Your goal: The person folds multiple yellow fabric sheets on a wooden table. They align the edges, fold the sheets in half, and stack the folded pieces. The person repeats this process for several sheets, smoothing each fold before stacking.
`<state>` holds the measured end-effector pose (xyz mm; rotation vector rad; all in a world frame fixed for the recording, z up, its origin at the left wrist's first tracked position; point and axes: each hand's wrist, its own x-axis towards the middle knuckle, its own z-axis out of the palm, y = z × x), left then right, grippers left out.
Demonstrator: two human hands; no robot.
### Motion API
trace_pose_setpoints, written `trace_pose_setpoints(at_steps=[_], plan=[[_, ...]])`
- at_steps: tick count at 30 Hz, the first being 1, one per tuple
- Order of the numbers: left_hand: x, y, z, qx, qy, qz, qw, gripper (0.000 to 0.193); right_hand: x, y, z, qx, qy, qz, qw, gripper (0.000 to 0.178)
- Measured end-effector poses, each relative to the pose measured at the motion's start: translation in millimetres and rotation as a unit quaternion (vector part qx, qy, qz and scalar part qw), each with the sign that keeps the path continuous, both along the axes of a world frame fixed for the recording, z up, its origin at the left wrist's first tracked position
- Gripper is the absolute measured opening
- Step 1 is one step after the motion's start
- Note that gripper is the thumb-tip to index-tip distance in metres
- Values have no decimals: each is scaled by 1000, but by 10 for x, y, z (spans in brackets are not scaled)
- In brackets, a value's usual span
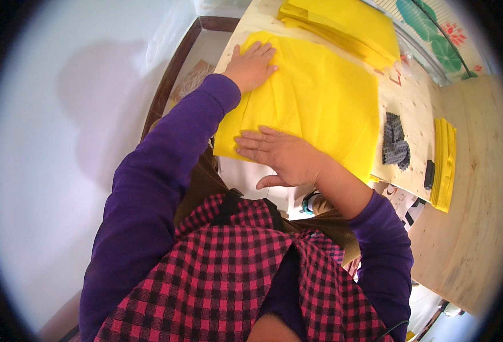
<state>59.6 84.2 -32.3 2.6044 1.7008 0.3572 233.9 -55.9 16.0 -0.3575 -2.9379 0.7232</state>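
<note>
A wide yellow fabric sheet (325, 97) lies on the wooden table, with wrinkles running between my two hands. My left hand (251, 66) rests flat on its far left part, fingers spread. Along the near edge of the fabric, my right hand (286, 155) lies palm down with its fingers stretched to the left and the thumb apart. Neither hand grips anything. Whether the sheet is one layer or several, I cannot tell.
Behind the sheet is a stack of folded yellow fabric (348, 25). To the right lie a crumpled dark grey patterned cloth (395, 142), a small black object (429, 174) and a narrow yellow folded stack (444, 165). A white wall (52, 171) stands at left.
</note>
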Motion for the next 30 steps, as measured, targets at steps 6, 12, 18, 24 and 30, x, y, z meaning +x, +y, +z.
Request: trace_pose_setpoints(at_steps=[6, 12, 18, 24, 30], plan=[[0, -11, 28, -6, -51, -2, 999, 53, 61, -163, 109, -29, 31, -25, 999, 73], [-109, -61, 207, 80, -123, 3, 989, 45, 265, -407, 347, -52, 65, -95, 992, 72], [-317, -291, 524, 56, -97, 82, 990, 24, 822, -718, 448, -45, 169, -256, 951, 64], [-122, -478, 641, -51, -16, 140, 989, 35, 1450, -913, 134, 0, 380, -480, 791, 48], [96, -415, 616, -65, 21, 219, 973, 34, 1910, -952, -208, 4, 469, -611, 637, 43]])
